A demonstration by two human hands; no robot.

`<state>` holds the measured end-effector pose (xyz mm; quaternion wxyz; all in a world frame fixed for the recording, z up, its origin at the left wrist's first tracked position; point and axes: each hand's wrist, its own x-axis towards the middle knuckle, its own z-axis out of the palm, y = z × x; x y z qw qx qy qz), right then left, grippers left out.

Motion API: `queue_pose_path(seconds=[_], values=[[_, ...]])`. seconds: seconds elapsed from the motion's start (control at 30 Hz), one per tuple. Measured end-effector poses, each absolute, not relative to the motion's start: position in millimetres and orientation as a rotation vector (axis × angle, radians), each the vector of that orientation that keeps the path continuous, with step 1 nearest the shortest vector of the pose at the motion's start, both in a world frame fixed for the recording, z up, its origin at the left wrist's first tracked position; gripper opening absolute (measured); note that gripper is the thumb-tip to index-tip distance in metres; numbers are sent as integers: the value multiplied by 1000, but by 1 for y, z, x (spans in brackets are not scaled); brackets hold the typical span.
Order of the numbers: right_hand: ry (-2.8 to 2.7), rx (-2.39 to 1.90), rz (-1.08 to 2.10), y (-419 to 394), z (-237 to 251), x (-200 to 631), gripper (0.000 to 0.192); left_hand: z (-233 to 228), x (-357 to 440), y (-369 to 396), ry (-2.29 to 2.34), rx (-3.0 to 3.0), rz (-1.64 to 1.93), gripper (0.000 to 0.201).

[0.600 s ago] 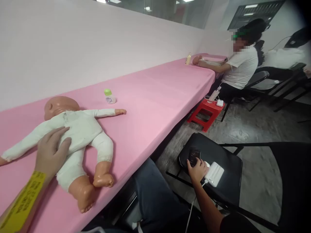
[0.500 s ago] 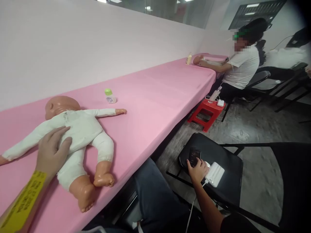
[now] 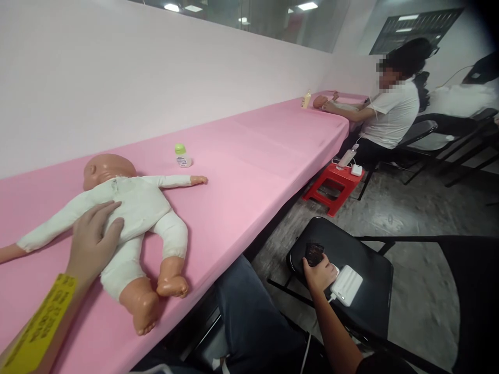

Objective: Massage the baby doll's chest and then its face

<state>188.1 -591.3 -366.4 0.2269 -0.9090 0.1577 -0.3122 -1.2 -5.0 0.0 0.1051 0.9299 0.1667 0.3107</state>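
Though framed farther right than before, left hand flat on doll, right around phone.

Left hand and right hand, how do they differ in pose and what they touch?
The left hand lies open on the white-clothed doll; the right hand grips a dark phone over the black chair. A yellow label runs along the left hand's forearm; none shows on the right hand's. Both hands are bare.
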Motion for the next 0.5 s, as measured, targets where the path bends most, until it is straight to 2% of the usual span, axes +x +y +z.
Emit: queue_pose_path(seconds=[0.17,0.27,0.37,0.43,0.5], values=[[393,-2434,-901,-576,-341,191,89,-5,-2,-5,528,2723,929,48],[369,-2257,-1002,-571,-306,212,84,-9,-2,-5,495,2694,986,50],[297,-2158,-1094,-563,-247,244,70,-12,-3,-8,469,2675,1042,50],[143,-1974,-1274,-546,-197,262,58,-12,-5,-13,464,2662,1052,49],[-29,-1794,-1312,-513,-143,273,51,-8,-7,-24,494,2646,1094,46]])
